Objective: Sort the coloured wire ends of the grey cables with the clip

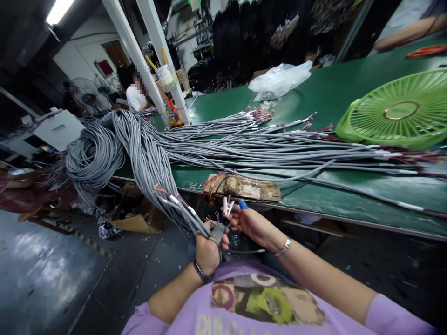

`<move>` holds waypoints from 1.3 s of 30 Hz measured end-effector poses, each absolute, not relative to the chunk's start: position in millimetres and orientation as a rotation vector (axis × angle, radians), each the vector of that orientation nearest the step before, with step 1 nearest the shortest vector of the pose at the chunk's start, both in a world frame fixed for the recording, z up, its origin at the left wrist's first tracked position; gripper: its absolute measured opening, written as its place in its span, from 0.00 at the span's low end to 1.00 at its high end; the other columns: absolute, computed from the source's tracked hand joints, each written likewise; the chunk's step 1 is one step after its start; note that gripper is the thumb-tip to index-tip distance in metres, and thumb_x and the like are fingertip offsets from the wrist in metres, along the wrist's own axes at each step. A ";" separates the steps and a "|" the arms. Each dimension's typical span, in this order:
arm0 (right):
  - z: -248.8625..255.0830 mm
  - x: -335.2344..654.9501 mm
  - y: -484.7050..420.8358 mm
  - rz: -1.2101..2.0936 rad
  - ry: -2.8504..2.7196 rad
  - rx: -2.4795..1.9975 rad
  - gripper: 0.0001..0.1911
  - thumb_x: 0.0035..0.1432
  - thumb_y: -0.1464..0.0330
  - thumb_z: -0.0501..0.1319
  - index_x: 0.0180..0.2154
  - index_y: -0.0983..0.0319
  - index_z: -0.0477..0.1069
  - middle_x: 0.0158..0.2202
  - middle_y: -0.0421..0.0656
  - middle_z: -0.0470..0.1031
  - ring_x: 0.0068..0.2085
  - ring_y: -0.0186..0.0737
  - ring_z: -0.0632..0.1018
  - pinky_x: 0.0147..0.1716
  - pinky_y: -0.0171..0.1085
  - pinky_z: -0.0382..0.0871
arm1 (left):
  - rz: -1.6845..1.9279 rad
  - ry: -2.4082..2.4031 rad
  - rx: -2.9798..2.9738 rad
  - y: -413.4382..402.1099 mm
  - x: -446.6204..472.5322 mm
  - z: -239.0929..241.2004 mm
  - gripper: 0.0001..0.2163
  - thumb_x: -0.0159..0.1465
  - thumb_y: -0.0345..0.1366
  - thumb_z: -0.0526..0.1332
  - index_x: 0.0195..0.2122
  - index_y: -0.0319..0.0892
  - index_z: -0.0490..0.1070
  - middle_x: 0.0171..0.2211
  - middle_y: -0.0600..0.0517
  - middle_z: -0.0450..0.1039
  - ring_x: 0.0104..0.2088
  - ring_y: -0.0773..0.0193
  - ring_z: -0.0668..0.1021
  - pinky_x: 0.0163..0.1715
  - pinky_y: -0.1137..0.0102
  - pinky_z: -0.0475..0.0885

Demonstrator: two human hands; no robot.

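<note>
My left hand (208, 251) is closed around a bundle of thin grey cables (148, 160) that hangs down off the table. A grey wrap (218, 233) covers part of that hand, and coloured wire ends (217, 217) stick up just above it. Close by on the right, my right hand (252, 225) has its fingers curled together, with a blue cover on one fingertip. What those fingers pinch is too small to make out. A pink clip (228, 207) sits right at its fingertips, below a worn wooden block (244, 186) at the table edge; whether the hand touches the clip I cannot tell.
More grey cables (265, 151) stretch across the green table (324, 88), with coiled ones (94, 151) at left. A green fan (398, 109) and a clear plastic bag (279, 80) lie on top. White posts (164, 60) rise behind. Other people sit farther off.
</note>
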State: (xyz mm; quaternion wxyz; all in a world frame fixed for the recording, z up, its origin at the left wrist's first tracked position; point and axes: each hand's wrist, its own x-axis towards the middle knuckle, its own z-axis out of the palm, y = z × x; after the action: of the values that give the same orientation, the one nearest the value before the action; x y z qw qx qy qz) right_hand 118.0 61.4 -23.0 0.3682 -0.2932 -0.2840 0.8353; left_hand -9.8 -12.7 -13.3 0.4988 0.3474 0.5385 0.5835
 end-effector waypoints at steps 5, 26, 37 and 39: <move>-15.0 104.2 66.8 1.934 -0.878 -0.785 0.21 0.49 0.51 0.62 0.26 0.63 0.69 0.20 0.37 0.65 0.22 0.30 0.63 0.25 0.33 0.60 | 1.402 1.259 0.752 -6.6 -6.4 -4.0 0.14 0.53 0.45 0.64 0.24 0.39 0.66 0.14 0.57 0.65 0.12 0.75 0.64 0.12 0.79 0.57; -29.9 104.3 61.9 2.120 -0.619 -0.680 0.18 0.52 0.53 0.62 0.30 0.63 0.72 0.27 0.43 0.73 0.26 0.32 0.72 0.24 0.31 0.67 | 1.352 1.302 0.830 -9.4 -8.3 -20.1 0.16 0.53 0.49 0.64 0.24 0.39 0.66 0.14 0.57 0.65 0.12 0.75 0.64 0.12 0.78 0.57; -12.1 129.4 53.5 2.084 -1.414 -0.800 0.16 0.43 0.60 0.69 0.23 0.65 0.68 0.19 0.36 0.67 0.22 0.28 0.65 0.24 0.31 0.60 | 1.061 1.322 1.039 -26.4 -15.9 -23.4 0.17 0.54 0.49 0.63 0.23 0.39 0.67 0.15 0.53 0.70 0.14 0.70 0.70 0.16 0.76 0.65; -10.8 129.4 53.0 1.988 -1.582 -0.747 0.15 0.45 0.59 0.67 0.23 0.64 0.68 0.19 0.36 0.67 0.22 0.29 0.65 0.24 0.31 0.59 | 0.959 1.280 1.061 -25.2 -17.1 -19.2 0.16 0.53 0.47 0.64 0.22 0.38 0.69 0.15 0.51 0.71 0.15 0.68 0.71 0.17 0.74 0.67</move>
State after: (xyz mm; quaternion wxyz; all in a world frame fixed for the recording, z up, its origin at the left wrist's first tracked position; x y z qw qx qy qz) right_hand 129.4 53.0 -10.8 0.2442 -0.2735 -0.5795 0.7279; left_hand -17.1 -25.2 -19.2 0.5740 0.4526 0.5461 0.4091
